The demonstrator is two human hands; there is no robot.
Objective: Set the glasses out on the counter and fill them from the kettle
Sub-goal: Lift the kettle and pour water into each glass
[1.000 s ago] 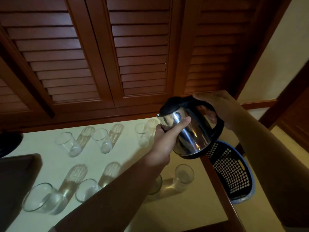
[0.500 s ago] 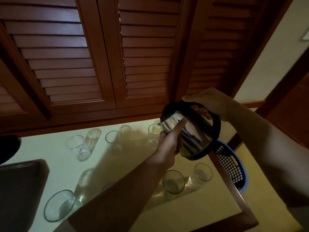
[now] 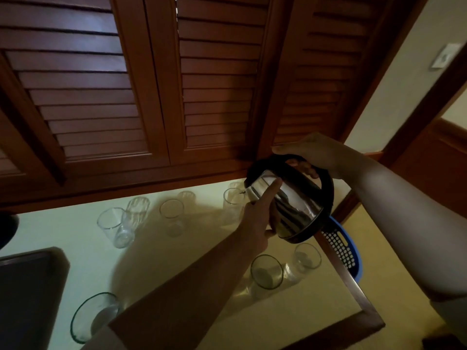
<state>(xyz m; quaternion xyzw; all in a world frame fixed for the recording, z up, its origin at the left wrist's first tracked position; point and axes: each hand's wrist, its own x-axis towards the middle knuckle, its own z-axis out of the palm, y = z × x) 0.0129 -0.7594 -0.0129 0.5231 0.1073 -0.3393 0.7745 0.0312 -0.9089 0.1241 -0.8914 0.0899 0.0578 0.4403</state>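
A steel kettle [image 3: 293, 205] with a black handle and lid hangs tilted above the pale counter [image 3: 156, 263], its spout over the back right glass [image 3: 233, 202]. My right hand [image 3: 316, 155] grips the kettle's handle from above. My left hand [image 3: 257, 218] rests flat against the kettle's steel side, a finger pointing up along it. Several clear glasses stand on the counter: back left [image 3: 113, 227], back middle [image 3: 172, 218], front middle [image 3: 266, 274], front right [image 3: 307, 256] and near left [image 3: 92, 317]. I cannot tell whether water is flowing.
Dark louvred wooden doors [image 3: 156, 84] rise behind the counter. A dark tray [image 3: 27, 291] lies at the left edge. A blue perforated basket [image 3: 343, 251] sits on the floor beyond the counter's wooden right edge [image 3: 353, 291]. A black round object [image 3: 7, 228] is at far left.
The kettle has moved back and to the left until its spout is over the back right glass, and it is tipped further. Both hands stayed on it. The view shifted to the right.
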